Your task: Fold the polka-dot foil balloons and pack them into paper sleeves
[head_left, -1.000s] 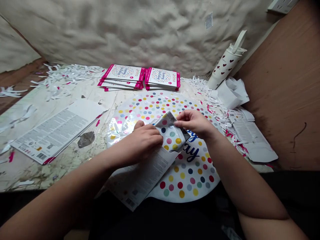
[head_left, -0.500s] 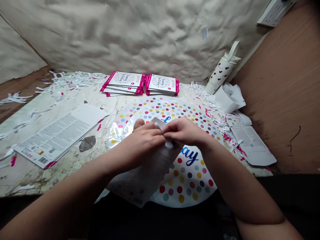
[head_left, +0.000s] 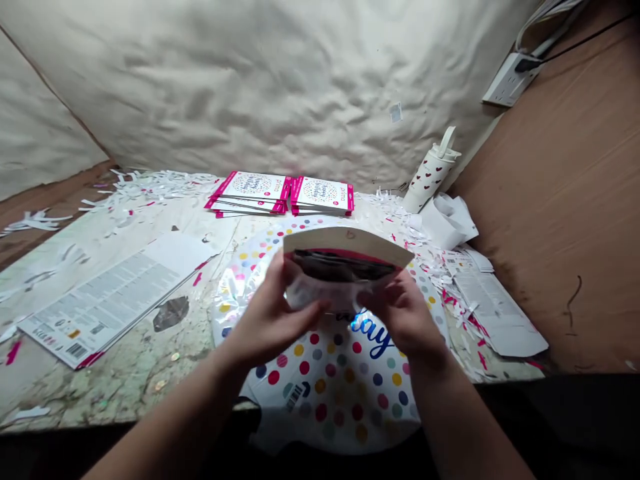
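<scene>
Between both hands is a card envelope [head_left: 347,239], its mouth gaping towards me and dark, shiny folded stuff showing inside. My left hand [head_left: 277,310] grips its left end, thumb along the near side. The right end is pinched by my right hand [head_left: 407,313], whose fingers are partly hidden and blurred. Below them lies a large round foil balloon [head_left: 350,393], white with coloured dots and blue lettering, flat and hanging over the table's near edge. The envelope hides part of the lettering.
Two stacks of pink-and-white printed packs [head_left: 247,190] lie at the back. Flat printed cards [head_left: 120,293] are on the left, an opened-out card [head_left: 495,307] on the right. A heart-patterned bottle [head_left: 430,177] leans by a paper roll [head_left: 445,223]. Paper shreds [head_left: 165,183] litter the table.
My hands have moved apart to the envelope's two ends. It has turned so that its open mouth faces me. The view has tipped up slightly.
</scene>
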A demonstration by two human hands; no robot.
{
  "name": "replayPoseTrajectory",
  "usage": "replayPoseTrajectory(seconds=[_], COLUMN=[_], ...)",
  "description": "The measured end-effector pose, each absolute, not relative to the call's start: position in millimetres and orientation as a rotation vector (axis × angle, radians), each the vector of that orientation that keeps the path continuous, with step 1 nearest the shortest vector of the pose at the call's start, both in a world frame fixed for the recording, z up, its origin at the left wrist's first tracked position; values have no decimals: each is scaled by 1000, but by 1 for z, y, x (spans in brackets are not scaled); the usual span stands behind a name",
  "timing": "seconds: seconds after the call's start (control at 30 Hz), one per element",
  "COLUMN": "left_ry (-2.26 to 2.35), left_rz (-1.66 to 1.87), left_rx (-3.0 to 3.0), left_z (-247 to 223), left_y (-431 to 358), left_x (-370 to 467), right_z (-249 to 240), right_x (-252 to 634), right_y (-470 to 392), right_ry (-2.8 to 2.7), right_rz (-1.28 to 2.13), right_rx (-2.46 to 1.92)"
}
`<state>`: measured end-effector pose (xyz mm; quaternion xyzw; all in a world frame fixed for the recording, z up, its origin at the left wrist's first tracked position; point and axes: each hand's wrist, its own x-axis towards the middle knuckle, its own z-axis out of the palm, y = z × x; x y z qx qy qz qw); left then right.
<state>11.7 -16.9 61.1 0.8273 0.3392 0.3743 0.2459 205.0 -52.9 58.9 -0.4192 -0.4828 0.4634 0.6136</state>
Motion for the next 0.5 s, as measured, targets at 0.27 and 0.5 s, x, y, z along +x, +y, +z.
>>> replayPoseTrajectory(seconds=[0.27,0.5], left_ry=[859,765], left_rz=[1347,1347], left_rx=[1817,1679], left_z=[63,67], left_y=[-21,-18], left_x=[28,28], right_z=[52,53], right_x=[198,203], right_y=[-46,-45], right_ry=[-1204,-1239], right_rz=[1029,976], right_rx=[-873,-872])
